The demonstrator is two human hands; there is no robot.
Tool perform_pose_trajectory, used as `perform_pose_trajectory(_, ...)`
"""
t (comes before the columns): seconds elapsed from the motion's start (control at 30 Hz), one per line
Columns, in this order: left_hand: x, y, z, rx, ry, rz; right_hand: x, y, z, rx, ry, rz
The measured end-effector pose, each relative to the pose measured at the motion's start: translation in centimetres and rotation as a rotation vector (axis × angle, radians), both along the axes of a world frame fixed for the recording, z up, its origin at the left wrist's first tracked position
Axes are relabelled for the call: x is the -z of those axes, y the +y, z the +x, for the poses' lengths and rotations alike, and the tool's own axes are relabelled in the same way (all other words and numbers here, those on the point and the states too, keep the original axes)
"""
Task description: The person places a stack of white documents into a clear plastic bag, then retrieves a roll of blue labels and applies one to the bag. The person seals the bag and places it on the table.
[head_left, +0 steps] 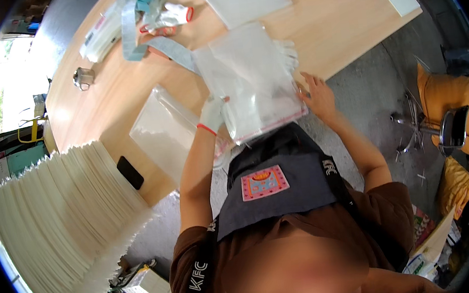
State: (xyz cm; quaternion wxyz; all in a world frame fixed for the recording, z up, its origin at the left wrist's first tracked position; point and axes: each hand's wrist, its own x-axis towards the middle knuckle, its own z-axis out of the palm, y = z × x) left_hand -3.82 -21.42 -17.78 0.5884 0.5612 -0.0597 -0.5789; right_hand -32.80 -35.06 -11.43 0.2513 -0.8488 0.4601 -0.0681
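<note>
The clear, glossy, rectangular plastic bag (253, 77), or maybe a thin pile of such bags, lies in front of the person, and its near end seems to reach over the edge of the pale wooden table (341, 23). Taking this bag as the clock's centre, the left hand (213, 113), gloved in white, is at eight o'clock, a fingertip on the film; I cannot tell whether it pinches firmly. The bare right hand (318, 96) is at four o'clock by the side edge, with fingers spread apart, not closed.

In my judgement, the bag could slide toward the dark grey apron (301, 191), because the film looks slippery and the right hand does not clamp it. At two o'clock a loose white glove (289, 55) lies partly under the bag and could catch. At ten o'clock the long light-blue strip (174, 51) meets the bag's side and might drag with it.

Farther, at eight o'clock, come a flat clear plastic packet (158, 120), a black phone (130, 172) and a tall white stack of sheets (65, 202).
</note>
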Motion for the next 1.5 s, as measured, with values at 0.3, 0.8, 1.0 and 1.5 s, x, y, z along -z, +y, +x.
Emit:
perform_pose_trajectory(0.3,-1.8,2.5,-0.4,0.091,-0.326,0.100,1.1,4.5,2.8,-0.716,-0.197,-0.217)
perform_pose_trajectory(0.8,-1.7,2.4,-0.7,0.048,-0.293,0.061,2.1,5.9,4.1,-0.765,-0.198,-0.209)
perform_pose_trajectory(1.0,-1.1,2.2,-0.7,-0.078,-0.131,-0.027,1.5,9.3,6.1,-0.757,-0.257,-0.205)
perform_pose_trajectory(1.5,-3.2,2.3,-0.7,-0.201,0.292,-0.032,1.5,8.4,8.0,-0.247,-0.417,0.366)
